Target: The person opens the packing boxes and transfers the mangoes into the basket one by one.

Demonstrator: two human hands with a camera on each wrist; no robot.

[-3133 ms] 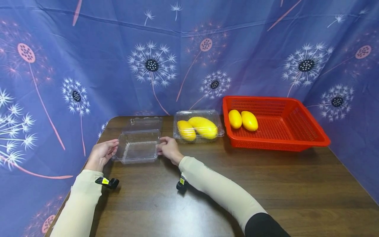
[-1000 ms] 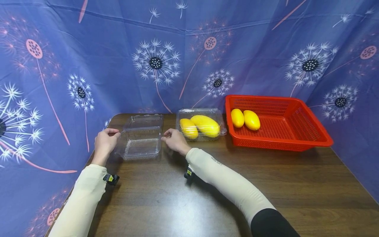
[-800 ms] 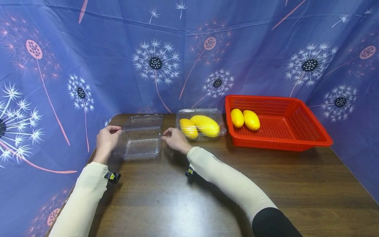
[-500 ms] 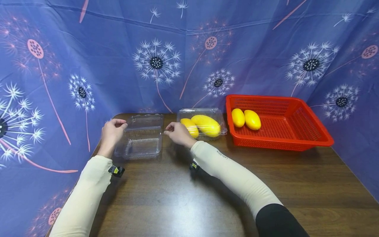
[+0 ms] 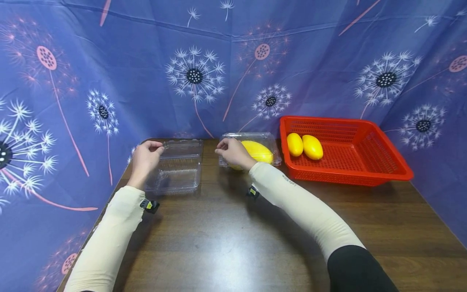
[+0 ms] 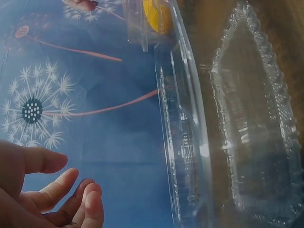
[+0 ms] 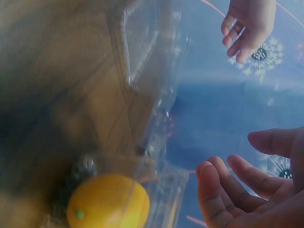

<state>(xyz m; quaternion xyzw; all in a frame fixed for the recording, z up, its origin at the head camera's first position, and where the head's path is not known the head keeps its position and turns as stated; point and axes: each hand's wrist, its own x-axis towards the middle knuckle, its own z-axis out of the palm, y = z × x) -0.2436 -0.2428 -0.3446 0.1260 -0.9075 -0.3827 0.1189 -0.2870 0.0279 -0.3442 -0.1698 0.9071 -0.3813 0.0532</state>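
A clear plastic clamshell box [image 5: 178, 178] with nothing in it lies unfolded on the table, its lid [image 5: 184, 148] laid back toward the curtain. My left hand [image 5: 147, 159] hovers by the lid's left side; in the left wrist view its loosely bent fingers [image 6: 61, 190] hold nothing. To the right is a shut clamshell box [image 5: 273, 142] with yellow mangoes [image 5: 258, 151] inside. My right hand [image 5: 236, 153] is above that box's left part and hides some of the fruit. Thumb and fingers [image 7: 213, 194] stand apart in the right wrist view, with nothing between them.
A red perforated basket [image 5: 354, 178] stands at the back right, two mangoes [image 5: 312, 147] lying in its left end. Behind the wooden table [image 5: 226, 227] hangs a blue dandelion-print curtain [image 5: 146, 81].
Both hands have come away from the open box's sides. My left hand has moved up toward the lid; my right hand has moved back and right, over the mango box. The open box stays put.
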